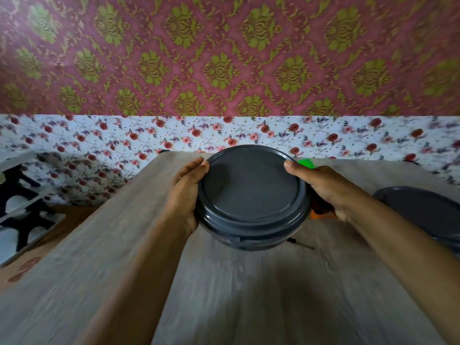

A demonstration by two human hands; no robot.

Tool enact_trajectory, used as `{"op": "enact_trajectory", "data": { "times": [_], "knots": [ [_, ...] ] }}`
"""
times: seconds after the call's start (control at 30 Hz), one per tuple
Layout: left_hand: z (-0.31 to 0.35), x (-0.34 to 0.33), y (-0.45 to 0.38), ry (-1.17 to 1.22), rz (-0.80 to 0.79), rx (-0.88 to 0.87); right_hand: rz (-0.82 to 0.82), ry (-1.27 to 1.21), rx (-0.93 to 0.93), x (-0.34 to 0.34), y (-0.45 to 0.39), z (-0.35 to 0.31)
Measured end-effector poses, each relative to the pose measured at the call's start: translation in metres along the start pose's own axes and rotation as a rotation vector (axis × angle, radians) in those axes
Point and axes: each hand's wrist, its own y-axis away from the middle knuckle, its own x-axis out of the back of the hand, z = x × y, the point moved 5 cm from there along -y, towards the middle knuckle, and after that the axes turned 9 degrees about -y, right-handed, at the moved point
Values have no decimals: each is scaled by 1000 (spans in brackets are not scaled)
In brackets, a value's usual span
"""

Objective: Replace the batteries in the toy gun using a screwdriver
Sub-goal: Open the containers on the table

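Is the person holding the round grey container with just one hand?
No, the left hand and right hand both grip the grey container from opposite sides.

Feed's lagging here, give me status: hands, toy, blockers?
Both hands, left hand and right hand, hold dark round container above table. Toy mostly hidden behind it. Screwdriver untouched.

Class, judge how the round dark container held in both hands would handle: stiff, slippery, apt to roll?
The container looks like rigid plastic, so probably stiff. Its glossy rim may be slippery. Both hands, left and right, grip its sides, suggesting bulk. On edge, it might roll.

Left hand (185, 192) and right hand (321, 185) extended forward, fingers curled inward.
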Motion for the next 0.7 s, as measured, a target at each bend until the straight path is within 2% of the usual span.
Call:
{"op": "enact_trajectory", "data": {
  "times": [0.1,0.23,0.3,0.37,0.43,0.5,0.53,0.7],
  "knots": [
    [-18,-42,3,-37,10,-16,75,-18,3,45,6,1],
    [-64,-102,20,64,5,51,202,-82,8,106,13,0],
    [-81,-130,30,-152,5,-103,267,-81,22,137,12,-3],
    [-94,-164,45,-418,-158,-277,351,-96,27,166,7,-3],
    [-111,-193,54,-785,-334,-404,437,-162,15,188,-4,3],
    [-123,-218,61,-1153,-451,-543,498,-228,-19,206,-17,13],
    [-128,-228,64,-1264,-503,-580,523,-268,-35,214,-24,19],
    [-144,-244,66,-1462,-638,-656,551,-449,-148,241,-56,46]
  ]
}}
